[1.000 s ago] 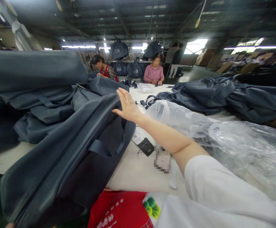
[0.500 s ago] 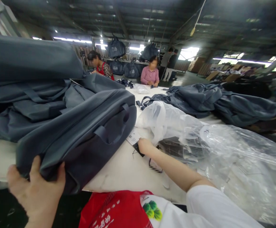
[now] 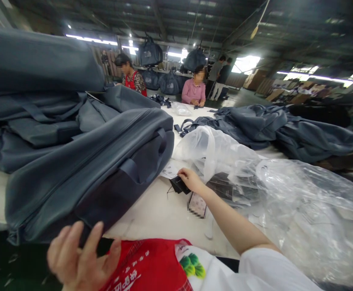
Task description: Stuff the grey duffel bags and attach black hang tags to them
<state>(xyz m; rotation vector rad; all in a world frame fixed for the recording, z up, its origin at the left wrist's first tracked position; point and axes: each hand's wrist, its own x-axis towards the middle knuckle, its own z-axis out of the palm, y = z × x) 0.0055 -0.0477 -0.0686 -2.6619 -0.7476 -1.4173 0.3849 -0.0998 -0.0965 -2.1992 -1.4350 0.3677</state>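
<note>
A large dark blue-grey bag [image 3: 103, 161] with a zipper and handle straps lies across the left of the white table. At its near lower edge is my left hand [image 3: 83, 256], fingers spread and holding nothing. Right of the bag, my right hand [image 3: 190, 180] pinches black hang tags [image 3: 180, 186] with a thin string. White papers [image 3: 169, 169] lie just beyond the tags, partly under the bag's side. A small patterned item [image 3: 198, 204] rests below my right wrist.
Clear plastic bags [image 3: 300, 202] cover the table's right side. More dark bags [image 3: 43, 64] are piled at the left, and others [image 3: 249, 121] lie at the back right. Two people [image 3: 193, 91] [image 3: 134, 81] sit across the white table [image 3: 152, 214].
My left hand has let go of the bag's near end and moved right. The bag's near end has shifted slightly left. In my right hand the black tags now show more fully.
</note>
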